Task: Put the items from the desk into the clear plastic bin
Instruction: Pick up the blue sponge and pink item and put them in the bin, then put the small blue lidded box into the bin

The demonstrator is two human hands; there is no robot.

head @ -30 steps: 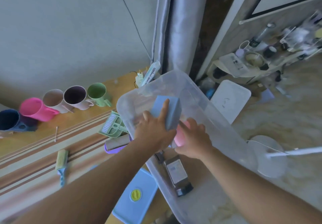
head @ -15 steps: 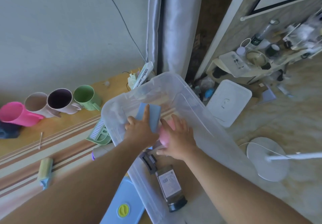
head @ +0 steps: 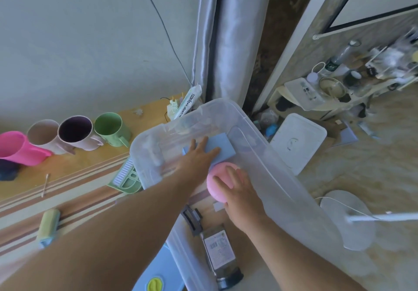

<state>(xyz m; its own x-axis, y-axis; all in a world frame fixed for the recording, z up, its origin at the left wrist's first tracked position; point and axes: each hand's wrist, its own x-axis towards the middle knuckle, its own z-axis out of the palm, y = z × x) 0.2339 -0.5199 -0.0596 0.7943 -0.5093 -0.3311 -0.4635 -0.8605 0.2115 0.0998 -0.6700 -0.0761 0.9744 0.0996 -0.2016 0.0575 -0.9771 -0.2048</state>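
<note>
Both hands down in clear bin (head: pixel 267 152). Left hand (head: pixel 199 157) flat, fingers straight on blue box (head: pixel 220 146); right hand (head: pixel 239 189) cupping pink ball (head: pixel 220 178). Pack (head: pixel 188 103) behind bin reads "wipes". 4 mugs (head: pixel 74 133) lined up on desk (head: pixel 67 168).

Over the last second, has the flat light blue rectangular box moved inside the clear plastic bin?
Yes. The light blue box has gone from upright to flat and toward the clear plastic bin's far wall, under the left hand.

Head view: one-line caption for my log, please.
Inside the clear plastic bin, left hand presses a blue box; right hand sets down a pink sponge.
</note>
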